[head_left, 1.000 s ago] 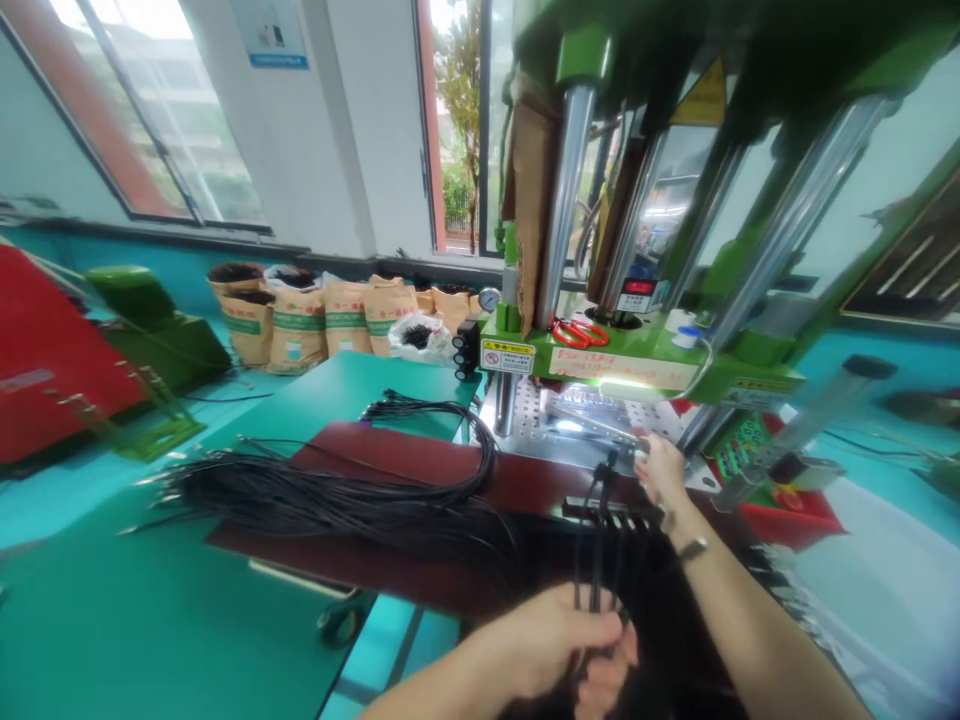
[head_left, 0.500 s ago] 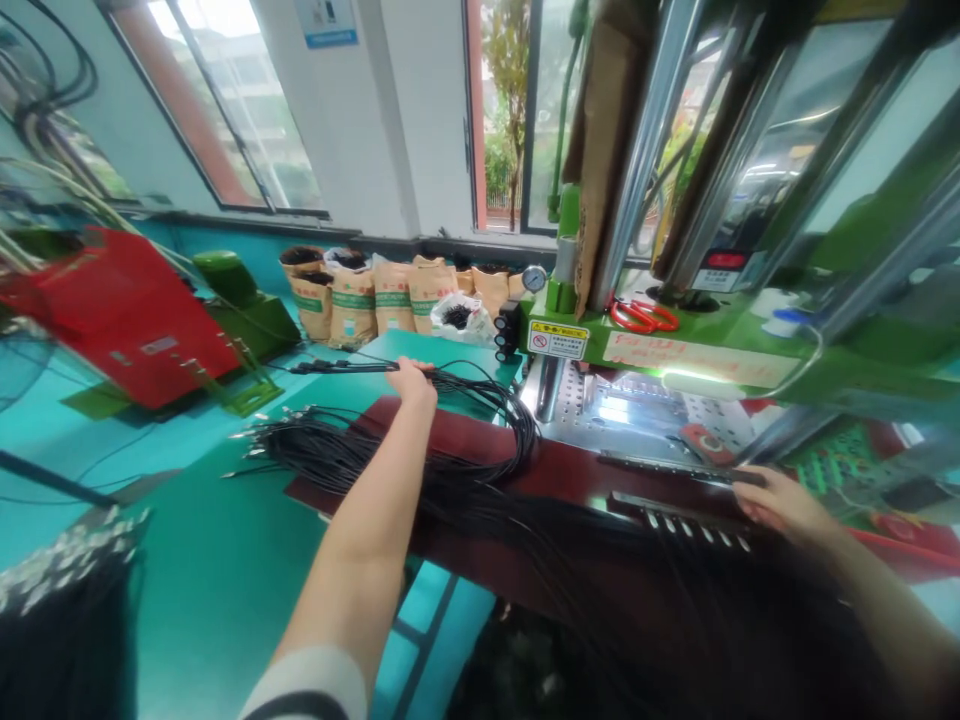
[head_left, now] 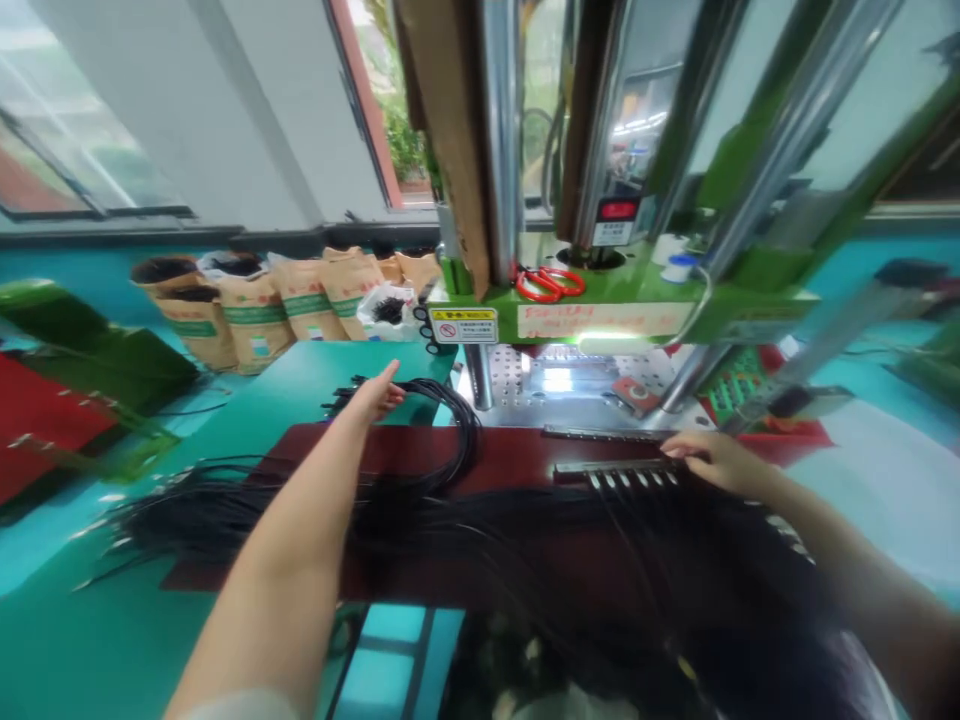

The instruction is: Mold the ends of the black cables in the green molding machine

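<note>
My left hand (head_left: 379, 395) is over the green table, its thumb stretched out and its fingers apart from the thumb. Beside it lies a looped bundle of black cables (head_left: 466, 425), which curves back onto the dark red board (head_left: 300, 440). My right hand (head_left: 701, 458) pinches the right end of a thin dark metal bar (head_left: 600, 434). Just in front of that bar lies a second slotted bar (head_left: 574, 470), with several silver cable ends (head_left: 634, 479) set in a row along it. A larger pile of black cables (head_left: 187, 515) spreads over the board's left side.
Behind the board stands a green press (head_left: 480, 300) with a perforated metal bed (head_left: 510, 375). Red-handled scissors (head_left: 551, 284) rest on the press. Paper sacks (head_left: 255, 310) stand by the wall, beyond the green table (head_left: 315, 365). Dark cables hang over the board's front edge.
My left hand has let go of the cable bundle and its thumb has lifted. My right hand stays at the bar's end. The view has turned to the right.
</note>
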Action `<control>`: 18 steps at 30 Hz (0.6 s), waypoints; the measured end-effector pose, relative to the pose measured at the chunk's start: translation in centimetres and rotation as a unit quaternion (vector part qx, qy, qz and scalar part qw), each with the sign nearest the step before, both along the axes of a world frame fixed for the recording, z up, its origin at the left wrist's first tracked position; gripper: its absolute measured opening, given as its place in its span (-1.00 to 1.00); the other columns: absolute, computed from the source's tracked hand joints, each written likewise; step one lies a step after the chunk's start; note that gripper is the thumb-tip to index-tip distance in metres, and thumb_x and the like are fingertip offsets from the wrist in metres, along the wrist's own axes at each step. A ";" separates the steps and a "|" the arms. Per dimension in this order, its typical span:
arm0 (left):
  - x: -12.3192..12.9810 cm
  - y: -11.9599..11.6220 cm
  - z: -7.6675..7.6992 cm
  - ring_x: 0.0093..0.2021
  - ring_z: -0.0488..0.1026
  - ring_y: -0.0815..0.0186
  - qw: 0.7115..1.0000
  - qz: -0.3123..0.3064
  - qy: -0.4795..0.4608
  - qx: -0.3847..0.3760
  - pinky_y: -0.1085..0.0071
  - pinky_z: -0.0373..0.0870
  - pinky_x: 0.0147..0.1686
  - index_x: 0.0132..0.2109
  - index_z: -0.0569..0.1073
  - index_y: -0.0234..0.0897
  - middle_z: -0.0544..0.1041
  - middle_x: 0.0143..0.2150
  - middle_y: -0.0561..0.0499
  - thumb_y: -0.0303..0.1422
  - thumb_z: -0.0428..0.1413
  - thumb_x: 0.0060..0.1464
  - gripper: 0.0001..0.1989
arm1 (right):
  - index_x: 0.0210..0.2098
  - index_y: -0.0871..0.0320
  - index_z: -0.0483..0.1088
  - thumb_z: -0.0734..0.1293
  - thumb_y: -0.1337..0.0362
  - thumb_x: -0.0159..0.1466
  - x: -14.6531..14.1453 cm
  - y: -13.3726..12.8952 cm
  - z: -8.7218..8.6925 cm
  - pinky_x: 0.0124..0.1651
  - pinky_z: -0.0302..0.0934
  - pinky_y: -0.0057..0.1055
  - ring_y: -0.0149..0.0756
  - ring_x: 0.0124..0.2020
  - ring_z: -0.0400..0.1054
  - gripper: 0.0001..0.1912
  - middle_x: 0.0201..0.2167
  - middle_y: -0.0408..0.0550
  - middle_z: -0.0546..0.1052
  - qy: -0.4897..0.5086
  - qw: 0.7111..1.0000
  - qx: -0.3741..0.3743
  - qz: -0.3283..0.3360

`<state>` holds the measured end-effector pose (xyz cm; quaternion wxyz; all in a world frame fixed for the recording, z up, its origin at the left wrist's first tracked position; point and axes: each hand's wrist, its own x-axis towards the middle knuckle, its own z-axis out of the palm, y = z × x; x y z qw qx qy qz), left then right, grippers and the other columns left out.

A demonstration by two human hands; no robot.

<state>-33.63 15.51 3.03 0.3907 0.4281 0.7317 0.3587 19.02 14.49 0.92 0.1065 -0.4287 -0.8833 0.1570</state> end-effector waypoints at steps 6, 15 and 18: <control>10.6 -6.1 3.1 -0.65 0.15 0.53 0.972 -0.226 -0.005 0.061 0.57 0.02 -0.64 -0.41 0.37 -0.36 0.31 -0.60 0.12 -0.13 -0.01 0.02 -0.66 | -0.14 0.23 0.39 0.13 0.50 0.00 -0.9 -1.4 0.7 0.00 0.14 -0.30 -0.19 -0.09 0.30 -0.56 -0.17 0.07 0.43 -0.124 0.992 -0.007 0.028; 24.7 -14.5 -0.3 -0.40 0.39 0.33 0.815 -0.552 0.153 0.091 0.46 0.21 -0.42 -0.18 0.47 -0.30 0.51 -0.34 -0.02 -0.08 -0.05 0.04 -0.59 | -0.39 0.22 0.43 0.18 0.51 -0.04 -4.3 -1.1 5.6 -0.29 0.13 -0.41 -0.19 -0.28 0.34 -0.74 -0.31 0.07 0.45 -0.239 0.969 -0.060 -0.012; 25.7 -14.4 -1.3 -0.38 0.41 0.30 0.825 -0.541 0.139 0.080 0.44 0.22 -0.41 -0.19 0.47 -0.30 0.52 -0.33 -0.05 0.00 -0.09 0.04 -0.51 | -0.43 0.24 0.41 0.17 0.51 -0.04 -4.9 -1.6 7.0 -0.39 0.09 -0.42 -0.18 -0.34 0.35 -0.76 -0.38 0.08 0.48 -0.235 0.968 -0.062 -0.061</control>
